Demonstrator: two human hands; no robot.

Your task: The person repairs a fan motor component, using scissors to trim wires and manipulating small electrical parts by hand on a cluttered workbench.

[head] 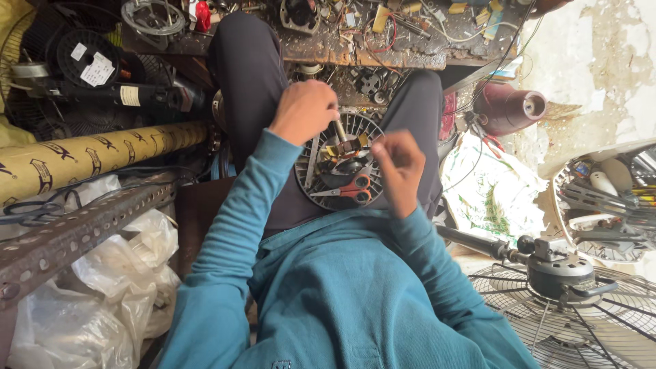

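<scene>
— What's in the lap?

— A round dark fan grille [311, 174], lying flat across the thighs like a tray. Orange-handled scissors [348, 188] rest in it, with some small yellow and metal parts just above them.

— And the left hand?

— The left hand [304, 111] is curled shut around a tool with a pale metal shaft [339, 130] that points down into the grille. It looks like a screwdriver, though the fist hides the handle.

— The right hand?

— The right hand [398, 167] hovers just over the grille's right edge, fingers bent inward. It's blurred, so I cannot tell whether it pinches anything small.

— What's around them?

— Ahead, a cluttered wooden surface [410, 51] strewn with wires and bits. To the left, a long cardboard tube [96, 156], a perforated metal angle bar [75, 229] and crumpled plastic bags [130, 266]. To the right, a dark red spool [509, 106] and, lower, a fan motor [560, 270] sitting on a wire guard [615, 321].
</scene>
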